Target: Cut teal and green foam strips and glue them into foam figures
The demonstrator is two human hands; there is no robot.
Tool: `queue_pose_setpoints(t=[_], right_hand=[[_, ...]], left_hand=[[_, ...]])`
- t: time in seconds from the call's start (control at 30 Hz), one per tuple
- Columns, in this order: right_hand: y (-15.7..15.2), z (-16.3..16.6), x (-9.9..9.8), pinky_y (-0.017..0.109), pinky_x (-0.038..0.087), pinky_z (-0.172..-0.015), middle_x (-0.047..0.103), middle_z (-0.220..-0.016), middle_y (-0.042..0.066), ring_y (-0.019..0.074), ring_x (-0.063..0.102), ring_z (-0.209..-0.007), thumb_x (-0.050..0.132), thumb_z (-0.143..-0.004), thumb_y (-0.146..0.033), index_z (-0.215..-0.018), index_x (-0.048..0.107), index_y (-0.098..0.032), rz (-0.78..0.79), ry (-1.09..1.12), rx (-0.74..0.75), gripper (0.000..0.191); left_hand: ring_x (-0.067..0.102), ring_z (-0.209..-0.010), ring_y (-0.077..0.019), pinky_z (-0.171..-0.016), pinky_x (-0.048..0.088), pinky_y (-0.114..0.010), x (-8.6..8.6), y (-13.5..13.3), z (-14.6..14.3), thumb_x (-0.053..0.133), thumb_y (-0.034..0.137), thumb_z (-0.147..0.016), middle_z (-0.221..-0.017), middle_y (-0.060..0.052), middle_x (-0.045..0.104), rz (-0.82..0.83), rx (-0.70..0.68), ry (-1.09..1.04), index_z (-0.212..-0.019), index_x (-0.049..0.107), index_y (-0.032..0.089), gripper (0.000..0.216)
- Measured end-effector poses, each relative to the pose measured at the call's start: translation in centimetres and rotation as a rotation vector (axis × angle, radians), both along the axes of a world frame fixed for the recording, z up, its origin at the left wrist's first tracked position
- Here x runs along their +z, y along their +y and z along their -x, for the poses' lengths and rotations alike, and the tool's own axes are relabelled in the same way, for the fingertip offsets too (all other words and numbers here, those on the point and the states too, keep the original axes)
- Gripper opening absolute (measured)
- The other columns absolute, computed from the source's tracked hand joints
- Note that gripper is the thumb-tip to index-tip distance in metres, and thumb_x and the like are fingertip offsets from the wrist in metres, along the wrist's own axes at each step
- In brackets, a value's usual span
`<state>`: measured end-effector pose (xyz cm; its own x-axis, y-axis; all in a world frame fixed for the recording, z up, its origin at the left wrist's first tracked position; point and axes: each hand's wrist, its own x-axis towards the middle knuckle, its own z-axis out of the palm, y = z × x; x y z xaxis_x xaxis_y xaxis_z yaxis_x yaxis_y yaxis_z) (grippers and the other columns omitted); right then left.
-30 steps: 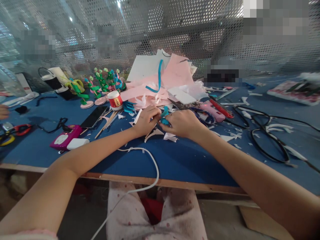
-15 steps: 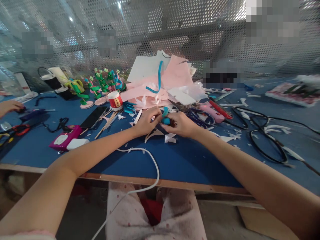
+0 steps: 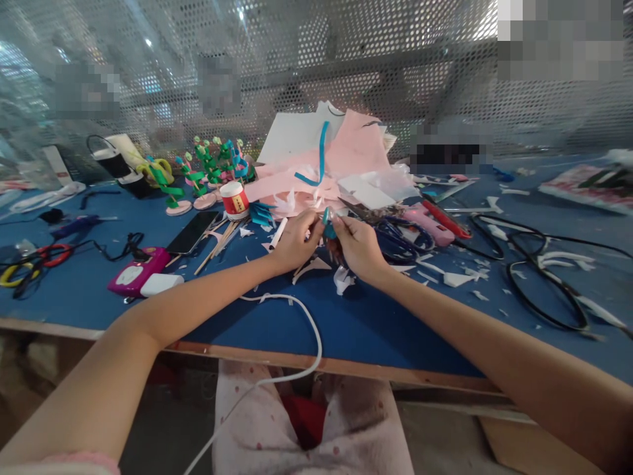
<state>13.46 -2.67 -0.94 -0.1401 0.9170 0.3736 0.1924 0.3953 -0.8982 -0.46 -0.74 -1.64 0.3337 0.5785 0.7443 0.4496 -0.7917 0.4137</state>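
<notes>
L hand (image 3: 295, 241) & R hand (image 3: 357, 245) both pinch small teal piece (image 3: 328, 224), mostly hidden btwn them.

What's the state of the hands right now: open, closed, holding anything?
Left hand: closed, fingertips pinching the teal paper piece.
Right hand: closed, pinching the same teal paper piece from the other side.
</notes>
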Motion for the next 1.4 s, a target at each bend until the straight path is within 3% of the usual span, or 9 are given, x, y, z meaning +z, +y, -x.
queue_pose_setpoints(t=[0.2, 0.33, 0.47, 0.6, 0.87, 1.07, 1.23, 1.4], right_hand=[[-0.2, -0.1, 0.1, 0.022, 0.032, -0.030, 0.044, -0.038, -0.005, 0.0092, 0.042, -0.029, 0.051, -0.075, -0.060, -0.056, 0.043, -0.021, 0.041, 0.041, -0.015, 0.045], [-0.3, 0.0, 0.1, 0.022, 0.031, -0.029, 0.045, -0.037, -0.005, 0.0088, 0.041, -0.028, 0.055, -0.074, -0.056, -0.055, 0.042, -0.021, 0.056, 0.088, -0.033, 0.042], [-0.3, 0.0, 0.0, 0.021, 0.031, -0.028, 0.044, -0.037, -0.006, 0.0087, 0.041, -0.028, 0.056, -0.076, -0.046, -0.054, 0.041, -0.021, 0.050, 0.106, -0.054, 0.036], [-0.2, 0.1, -0.3, 0.022, 0.033, -0.031, 0.045, -0.039, -0.005, 0.0093, 0.042, -0.029, 0.053, -0.079, -0.039, -0.057, 0.041, -0.022, 0.044, 0.092, -0.045, 0.031], [-0.4, -0.6, 0.6, 0.024, 0.036, -0.044, 0.048, -0.042, -0.004, 0.0098, 0.046, -0.036, 0.046, -0.083, -0.035, -0.059, 0.043, -0.021, -0.122, -0.136, -0.086, 0.028], [-0.1, -1.1, 0.8, 0.024, 0.033, -0.046, 0.044, -0.039, -0.004, 0.0095, 0.043, -0.036, 0.044, -0.085, -0.037, -0.055, 0.040, -0.021, -0.194, -0.212, -0.116, 0.035], [0.0, -0.8, 0.3, 0.024, 0.029, -0.044, 0.041, -0.042, -0.005, 0.0095, 0.040, -0.039, 0.046, -0.083, -0.033, -0.056, 0.038, -0.021, -0.165, -0.092, -0.164, 0.030], [0.1, -0.6, 0.3, 0.025, 0.030, -0.048, 0.040, -0.044, -0.004, 0.0101, 0.040, -0.044, 0.044, -0.085, -0.034, -0.055, 0.037, -0.021, -0.190, -0.134, -0.149, 0.033]], left_hand=[[0.039, -0.061, -0.0132, -0.060, 0.031, -0.028, -0.1, 0.1, 0.0, 0.026, 0.046, -0.092, -0.063, 0.001, 0.039, 0.051, 0.024, 0.013, -0.066, 0.032, 0.021, 0.037], [0.043, -0.064, -0.0136, -0.063, 0.034, -0.028, -0.2, -0.1, -0.1, 0.024, 0.050, -0.091, -0.066, 0.000, 0.045, 0.198, 0.024, -0.037, -0.070, 0.039, 0.019, 0.041], [0.045, -0.065, -0.0137, -0.064, 0.035, -0.028, -0.1, -0.4, -0.3, 0.025, 0.055, -0.089, -0.067, 0.000, 0.049, 0.310, -0.066, -0.064, -0.071, 0.045, 0.018, 0.047], [0.043, -0.062, -0.0124, -0.060, 0.033, -0.026, 0.1, -0.6, -0.4, 0.032, 0.057, -0.087, -0.063, 0.001, 0.046, 0.302, -0.113, -0.058, -0.067, 0.043, 0.017, 0.046], [0.040, -0.059, -0.0111, -0.058, 0.030, -0.026, 0.3, -0.5, -0.2, 0.030, 0.052, -0.090, -0.059, 0.002, 0.042, 0.183, -0.056, -0.035, -0.062, 0.037, 0.018, 0.044], [0.043, -0.055, -0.0094, -0.056, 0.034, -0.024, 0.0, -0.4, -0.2, 0.034, 0.057, -0.086, -0.058, 0.002, 0.045, 0.360, -0.095, -0.205, -0.063, 0.043, 0.017, 0.046], [0.050, -0.060, -0.0094, -0.058, 0.039, -0.023, -0.7, 0.0, -0.9, 0.060, 0.056, -0.071, -0.067, 0.002, 0.053, 0.587, -0.261, -0.329, -0.078, 0.053, 0.015, 0.042], [0.047, -0.058, -0.0077, -0.058, 0.038, -0.022, -0.7, -0.3, -1.4, 0.064, 0.051, -0.069, -0.062, 0.003, 0.051, 0.583, -0.258, -0.426, -0.067, 0.051, 0.015, 0.039]])
